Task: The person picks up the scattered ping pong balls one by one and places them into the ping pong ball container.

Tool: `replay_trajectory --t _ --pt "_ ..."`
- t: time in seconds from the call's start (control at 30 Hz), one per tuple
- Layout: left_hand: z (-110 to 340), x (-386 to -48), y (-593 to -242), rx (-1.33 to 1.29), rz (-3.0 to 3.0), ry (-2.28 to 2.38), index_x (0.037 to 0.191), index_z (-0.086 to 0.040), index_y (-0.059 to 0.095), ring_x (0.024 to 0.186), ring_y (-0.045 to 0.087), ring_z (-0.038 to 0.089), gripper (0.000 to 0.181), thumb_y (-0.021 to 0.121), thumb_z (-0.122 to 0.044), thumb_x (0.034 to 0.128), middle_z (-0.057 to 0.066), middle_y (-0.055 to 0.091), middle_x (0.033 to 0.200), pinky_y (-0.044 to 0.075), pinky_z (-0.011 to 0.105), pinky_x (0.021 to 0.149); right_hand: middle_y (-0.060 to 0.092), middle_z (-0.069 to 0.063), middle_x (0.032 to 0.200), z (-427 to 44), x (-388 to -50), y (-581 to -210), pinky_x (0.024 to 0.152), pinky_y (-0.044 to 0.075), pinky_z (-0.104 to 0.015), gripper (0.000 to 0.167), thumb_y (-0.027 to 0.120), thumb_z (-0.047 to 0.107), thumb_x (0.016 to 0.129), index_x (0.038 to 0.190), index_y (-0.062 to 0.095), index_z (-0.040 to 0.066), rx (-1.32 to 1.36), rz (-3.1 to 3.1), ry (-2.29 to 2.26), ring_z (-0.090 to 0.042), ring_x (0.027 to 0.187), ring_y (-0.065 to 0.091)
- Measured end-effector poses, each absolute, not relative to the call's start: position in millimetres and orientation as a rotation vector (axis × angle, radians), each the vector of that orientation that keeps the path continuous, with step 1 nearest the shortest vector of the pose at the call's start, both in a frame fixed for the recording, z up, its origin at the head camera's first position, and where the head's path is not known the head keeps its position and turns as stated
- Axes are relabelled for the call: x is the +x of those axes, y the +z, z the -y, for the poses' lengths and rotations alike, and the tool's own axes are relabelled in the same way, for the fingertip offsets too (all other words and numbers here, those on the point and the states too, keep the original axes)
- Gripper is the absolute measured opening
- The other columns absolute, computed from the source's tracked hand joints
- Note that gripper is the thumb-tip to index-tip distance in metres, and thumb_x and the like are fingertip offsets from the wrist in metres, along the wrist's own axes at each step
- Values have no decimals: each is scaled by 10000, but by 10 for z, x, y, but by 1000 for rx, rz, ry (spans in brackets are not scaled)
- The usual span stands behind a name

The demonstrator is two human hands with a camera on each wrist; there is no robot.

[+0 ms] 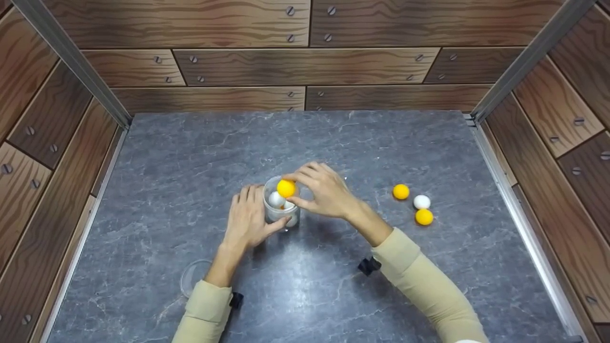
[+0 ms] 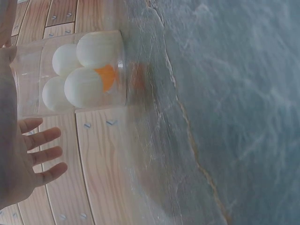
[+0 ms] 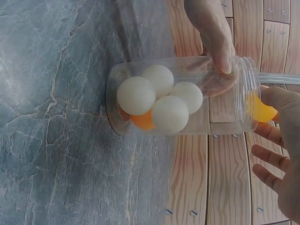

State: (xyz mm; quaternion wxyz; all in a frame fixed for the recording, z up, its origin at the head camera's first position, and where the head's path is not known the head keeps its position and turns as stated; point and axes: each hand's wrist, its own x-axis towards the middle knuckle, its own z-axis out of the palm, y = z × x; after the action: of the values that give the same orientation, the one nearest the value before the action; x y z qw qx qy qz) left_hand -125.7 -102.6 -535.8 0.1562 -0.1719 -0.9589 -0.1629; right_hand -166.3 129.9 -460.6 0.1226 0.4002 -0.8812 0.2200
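Note:
A clear plastic jar (image 1: 281, 214) stands upright with its mouth uncovered. White ping-pong balls (image 3: 169, 115) and an orange ping-pong ball (image 3: 143, 120) lie in its bottom. My left hand (image 1: 248, 216) holds the jar from the left, thumb across the near side; in the left wrist view its other fingers (image 2: 43, 138) spread beside the wall. At the jar's mouth, my right hand (image 1: 324, 190) pinches another orange ping-pong ball (image 1: 286, 188) between thumb and fingers. Through the rim, the right wrist view shows part of that held ball (image 3: 262, 110).
To the right on the dark marbled table (image 1: 333, 286) lie two orange balls (image 1: 401, 192) and a white ball (image 1: 421, 202). A clear round lid (image 1: 190, 276) lies beside the left forearm. Wood-patterned walls (image 1: 305, 66) enclose the back and sides.

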Motion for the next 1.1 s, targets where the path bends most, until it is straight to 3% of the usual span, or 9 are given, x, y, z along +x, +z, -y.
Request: replay_trajectory --t 0.77,1.1 --pt "1024 -1244 -5352 -491 2749 -456 1394 -1 535 1227 606 371 968 613 -783 828 187 644 1309 523 502 930 746 -6 1205 -1239 -1690 -4503 974 528 -393 479 721 437 966 1371 692 185 1241 2721 515 -227 1089 620" --pt "1028 -1244 -5349 -493 2751 -443 1378 -3 545 1235 602 370 953 615 -774 821 180 643 1318 516 497 918 721 -37 1177 -1207 -1682 -4448 906 505 -407 483 718 424 970 1386 687 180 1234 2799 502 -241 1044 593"
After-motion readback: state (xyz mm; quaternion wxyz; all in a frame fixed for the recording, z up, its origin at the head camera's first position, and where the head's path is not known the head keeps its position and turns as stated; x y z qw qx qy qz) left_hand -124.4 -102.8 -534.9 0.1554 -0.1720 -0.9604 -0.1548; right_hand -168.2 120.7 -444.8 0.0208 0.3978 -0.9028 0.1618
